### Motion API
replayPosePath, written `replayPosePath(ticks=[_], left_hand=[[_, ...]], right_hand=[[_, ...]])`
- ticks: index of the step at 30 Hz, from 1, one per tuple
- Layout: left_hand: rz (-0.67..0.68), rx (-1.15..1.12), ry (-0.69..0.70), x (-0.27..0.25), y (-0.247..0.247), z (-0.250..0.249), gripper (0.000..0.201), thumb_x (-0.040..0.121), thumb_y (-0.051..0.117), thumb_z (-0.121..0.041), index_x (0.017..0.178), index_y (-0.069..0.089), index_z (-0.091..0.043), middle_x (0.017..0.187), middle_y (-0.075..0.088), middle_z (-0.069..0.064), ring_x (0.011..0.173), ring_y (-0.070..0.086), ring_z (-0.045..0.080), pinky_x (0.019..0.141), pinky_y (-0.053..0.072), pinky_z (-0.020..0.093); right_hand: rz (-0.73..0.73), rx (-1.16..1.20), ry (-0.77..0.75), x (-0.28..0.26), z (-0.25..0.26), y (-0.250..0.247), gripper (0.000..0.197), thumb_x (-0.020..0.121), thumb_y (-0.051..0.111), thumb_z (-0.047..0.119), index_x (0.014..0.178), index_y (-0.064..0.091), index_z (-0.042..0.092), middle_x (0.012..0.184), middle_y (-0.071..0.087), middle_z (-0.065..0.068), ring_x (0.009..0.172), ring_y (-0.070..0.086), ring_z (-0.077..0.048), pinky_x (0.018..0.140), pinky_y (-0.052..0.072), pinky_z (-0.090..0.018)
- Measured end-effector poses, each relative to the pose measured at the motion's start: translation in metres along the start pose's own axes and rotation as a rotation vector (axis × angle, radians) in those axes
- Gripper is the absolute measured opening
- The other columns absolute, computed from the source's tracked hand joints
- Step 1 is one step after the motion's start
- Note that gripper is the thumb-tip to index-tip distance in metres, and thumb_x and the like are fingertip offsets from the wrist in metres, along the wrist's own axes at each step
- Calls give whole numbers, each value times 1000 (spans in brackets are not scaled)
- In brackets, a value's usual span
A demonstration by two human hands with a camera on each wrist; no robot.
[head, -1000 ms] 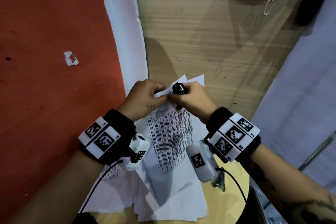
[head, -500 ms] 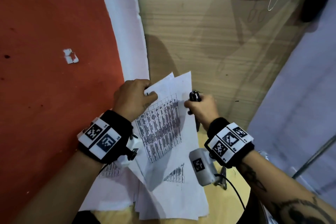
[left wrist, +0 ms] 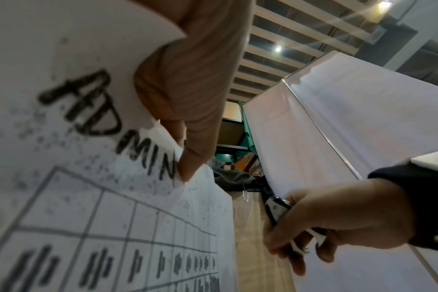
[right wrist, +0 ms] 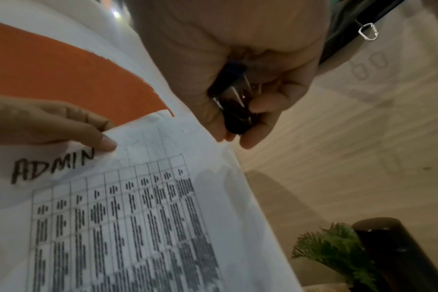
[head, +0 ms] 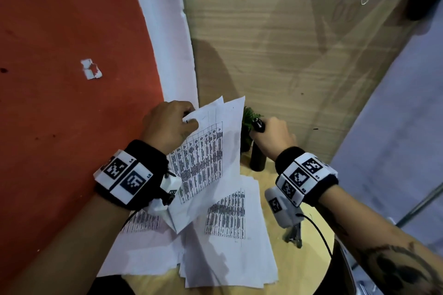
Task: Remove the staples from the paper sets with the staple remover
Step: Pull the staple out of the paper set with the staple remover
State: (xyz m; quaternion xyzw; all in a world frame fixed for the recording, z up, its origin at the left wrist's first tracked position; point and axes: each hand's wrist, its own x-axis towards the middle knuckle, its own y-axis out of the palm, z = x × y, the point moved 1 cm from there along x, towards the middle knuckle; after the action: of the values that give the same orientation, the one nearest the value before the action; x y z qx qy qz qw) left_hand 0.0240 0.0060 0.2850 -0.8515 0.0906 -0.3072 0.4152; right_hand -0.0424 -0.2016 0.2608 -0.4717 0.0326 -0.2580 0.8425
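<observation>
A paper set [head: 206,151] marked "ADMIN" was held tilted above the loose sheets [head: 227,246] on the counter [head: 304,268], its top corner pinched in the left hand [head: 167,124]. The right hand [head: 272,139], just beside it and clear of the page, was clenched around the black staple remover [right wrist: 234,102]. Whether a staple remained could not be seen. Doing this step well likely meant gripping close to the staple, sliding the claws fully under it, then lifting straight to spare the corner.

A round wooden table [head: 299,268] — loose printed papers [head: 227,246], a dark cylinder [head: 257,159], a small green plant [head: 248,115].
</observation>
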Motion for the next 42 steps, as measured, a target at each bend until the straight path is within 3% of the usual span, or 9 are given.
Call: replayPosePath(ticks=[3,7,11,18,24,32,35,39,42], left_hand=[[47,-88,5,3,0,6,39,63,46,-46,83,67,-21,75,68,11,77,64,35,72,52,46],[105,-245,2,0,-7,9,39,63,49,-47,93,66,-30,84,69,18,79,65,40,74,53,53],[125,-295,0,0,-14,9,45,63,49,-51,89,66,-20,85,67,23,80,64,41,75,52,53],[60,-193,-6,0,-4,10,49,64,51,-60,85,64,-18,81,69,10,80,65,32,76,54,47],[36,-261,-14,1,-6,7,44,63,56,-63,80,61,-22,69,66,9,70,64,34,70,55,51],[18,-275,20,1,-19,-6,35,65,63,-58,80,71,-28,66,66,16,64,63,38,62,52,52],[24,-286,27,-3,-27,-15,37,62,64,-57,79,72,-26,68,63,22,59,59,38,61,51,51],[77,-349,66,-9,-37,-26,42,63,68,-60,76,74,-21,66,59,27,53,43,19,53,40,43],[91,-390,82,-12,-42,-34,39,64,70,-56,79,75,-20,70,66,25,56,57,28,58,47,48]], right_hand=[[56,270,-75,10,9,8,21,83,59,21,65,49,18,76,55,-9,73,52,-28,64,40,-33],[288,729,-47,9,18,15,32,90,57,12,120,49,21,83,58,2,61,56,-13,49,35,-21],[319,896,16,7,22,15,11,90,57,9,87,50,16,72,55,-3,52,53,-5,42,32,-11],[285,1014,35,4,20,18,12,91,55,10,98,47,15,71,53,-2,47,54,-2,39,33,-9],[-418,788,-123,1,18,0,28,85,56,42,65,44,25,82,56,-12,73,58,-27,64,51,-43],[56,517,-587,-35,45,-16,40,66,57,10,96,33,18,97,29,9,90,35,-12,83,37,-23],[-30,461,-772,-38,51,-22,42,69,66,-3,102,45,12,104,41,-4,89,43,-11,80,40,-17],[-175,358,-950,-42,53,-31,46,63,80,13,105,64,5,106,65,-5,95,57,-16,82,47,-25],[-247,341,-1005,-44,51,-33,49,62,81,15,108,67,6,120,61,-7,103,57,-16,89,48,-29]])
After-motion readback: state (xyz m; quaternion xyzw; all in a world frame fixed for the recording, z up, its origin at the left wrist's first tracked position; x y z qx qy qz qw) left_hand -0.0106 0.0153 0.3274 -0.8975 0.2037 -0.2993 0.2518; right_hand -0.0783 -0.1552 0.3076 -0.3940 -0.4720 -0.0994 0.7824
